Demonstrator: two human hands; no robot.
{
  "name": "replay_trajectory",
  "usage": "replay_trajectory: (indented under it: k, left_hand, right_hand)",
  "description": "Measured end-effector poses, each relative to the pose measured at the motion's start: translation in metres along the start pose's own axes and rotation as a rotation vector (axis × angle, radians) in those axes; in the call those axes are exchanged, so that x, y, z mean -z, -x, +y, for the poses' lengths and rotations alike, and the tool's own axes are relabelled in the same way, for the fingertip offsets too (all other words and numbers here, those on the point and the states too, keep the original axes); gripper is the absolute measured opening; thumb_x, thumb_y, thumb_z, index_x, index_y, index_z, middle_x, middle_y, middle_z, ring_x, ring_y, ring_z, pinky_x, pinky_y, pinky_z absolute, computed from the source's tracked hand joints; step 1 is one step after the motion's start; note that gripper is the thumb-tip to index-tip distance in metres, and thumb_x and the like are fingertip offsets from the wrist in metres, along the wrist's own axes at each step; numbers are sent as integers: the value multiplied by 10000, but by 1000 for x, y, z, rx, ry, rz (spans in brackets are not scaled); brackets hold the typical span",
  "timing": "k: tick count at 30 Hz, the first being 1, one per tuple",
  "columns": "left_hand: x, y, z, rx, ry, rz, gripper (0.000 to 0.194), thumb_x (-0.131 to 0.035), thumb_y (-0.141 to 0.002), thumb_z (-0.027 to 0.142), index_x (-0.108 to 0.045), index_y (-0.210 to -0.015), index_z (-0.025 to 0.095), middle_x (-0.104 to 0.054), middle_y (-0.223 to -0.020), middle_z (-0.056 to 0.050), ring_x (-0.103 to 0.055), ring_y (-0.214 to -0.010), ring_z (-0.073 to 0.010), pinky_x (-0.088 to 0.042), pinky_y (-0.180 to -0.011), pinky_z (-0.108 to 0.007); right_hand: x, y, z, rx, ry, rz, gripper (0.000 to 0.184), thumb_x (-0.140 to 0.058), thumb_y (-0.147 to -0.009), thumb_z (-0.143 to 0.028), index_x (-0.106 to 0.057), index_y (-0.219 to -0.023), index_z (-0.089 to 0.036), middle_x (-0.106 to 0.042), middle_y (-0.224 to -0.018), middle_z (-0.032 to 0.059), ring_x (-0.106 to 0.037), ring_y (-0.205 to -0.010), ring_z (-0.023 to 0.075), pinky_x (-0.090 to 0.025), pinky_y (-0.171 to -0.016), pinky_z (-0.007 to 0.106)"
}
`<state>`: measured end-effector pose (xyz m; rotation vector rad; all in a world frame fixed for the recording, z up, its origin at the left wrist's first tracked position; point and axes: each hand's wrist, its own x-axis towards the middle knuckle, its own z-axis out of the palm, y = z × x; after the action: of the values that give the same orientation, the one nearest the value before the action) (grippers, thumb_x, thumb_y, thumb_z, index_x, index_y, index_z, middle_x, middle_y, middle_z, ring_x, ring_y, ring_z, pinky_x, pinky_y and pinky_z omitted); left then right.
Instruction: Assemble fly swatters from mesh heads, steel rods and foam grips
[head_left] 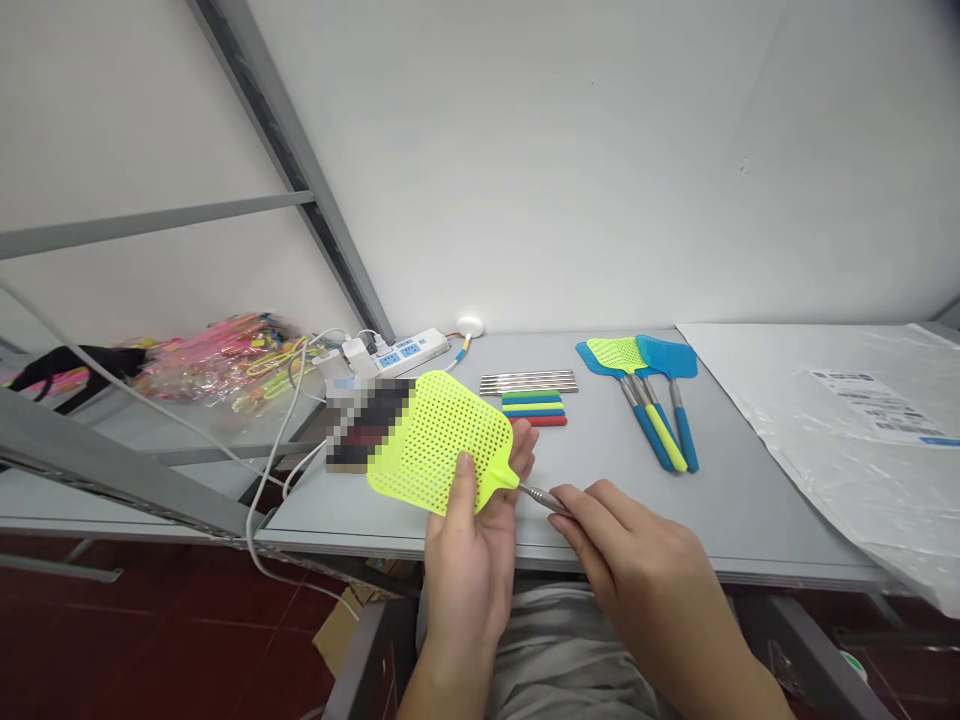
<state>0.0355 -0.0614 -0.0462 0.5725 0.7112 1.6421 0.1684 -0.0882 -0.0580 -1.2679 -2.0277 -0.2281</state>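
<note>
My left hand [480, 510] grips a yellow-green fly swatter head [442, 440] near its neck, thumb on top and fingers behind. A thin metal rod [538, 494] meets the neck of the head. My right hand [637, 550] pinches this rod between thumb and fingers, hiding its far end. Beyond my hands lie several silver metal rods [529, 382] in a row. In front of them are several coloured handle grips [534, 404] in green, blue, yellow and red. To the right, several fly swatters [660, 400] with blue or yellow-green heads lie overlapping.
A white power strip [411, 350] with plugs and cables stands at the back left. White plastic wrapping [847, 430] covers the table's right side. Bagged colourful items [240, 360] lie beyond the grey metal frame [300, 190]. A white cable [262, 500] hangs over the left edge.
</note>
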Motion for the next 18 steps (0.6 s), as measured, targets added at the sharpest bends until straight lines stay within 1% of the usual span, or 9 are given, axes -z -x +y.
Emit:
replay_trajectory:
  k: [2, 4, 8, 12, 16, 18]
  left_hand:
    - [2, -1, -6, -38, -13, 4, 361, -591, -934, 395, -641, -1209, 167, -734, -1101, -142, -666, -1116, -298, -429, -1060, -502]
    - [4, -1, -10, -60, -22, -11, 328, -598, -933, 386, -646, -1171, 166, -747, -1042, -127, -684, -1080, -292, -449, -1039, -520]
    - [7, 1, -11, -72, -24, -62, 305, -586, -939, 396, -653, -1109, 152, -750, -995, -119, -671, -1102, -301, -468, -1016, -540]
    - [9, 0, -9, -72, -37, -99, 308, -602, -928, 400, -645, -1110, 155, -755, -951, -115, -656, -1125, -325, -484, -989, -553]
    - [9, -2, -10, -35, -72, -88, 320, -621, -914, 406, -647, -1117, 161, -755, -958, -113, -681, -1077, -314, -495, -977, -517]
    - [10, -1, -10, 6, -104, -132, 314, -626, -908, 412, -673, -1080, 152, -754, -961, -116, -691, -1055, -305, -501, -974, -482]
  right_hand:
    - [1, 0, 0, 23, 18, 2, 218, -476, -992, -228, -675, -1056, -165, -599, -683, -1, -539, -539, 128, -301, -503, 285]
    - [3, -2, -1, 33, 17, -5, 229, -463, -991, -212, -667, -1081, -158, -601, -679, -2, -542, -528, 130, -299, -496, 285]
    - [7, -7, -6, 1, -63, -31, 213, -465, -977, -187, -665, -1043, -156, -621, -701, 7, -582, -560, 144, -334, -511, 279]
    - [7, -9, -9, -48, -180, -61, 193, -473, -972, -180, -660, -1016, -165, -618, -706, 9, -613, -607, 153, -386, -552, 262]
    - [8, -8, -6, -60, -212, -75, 183, -476, -969, -175, -654, -1010, -167, -620, -724, 15, -616, -628, 157, -407, -577, 263]
    - [9, -8, -4, -59, -215, -81, 182, -474, -971, -183, -655, -989, -175, -612, -714, 11, -590, -592, 152, -394, -557, 270]
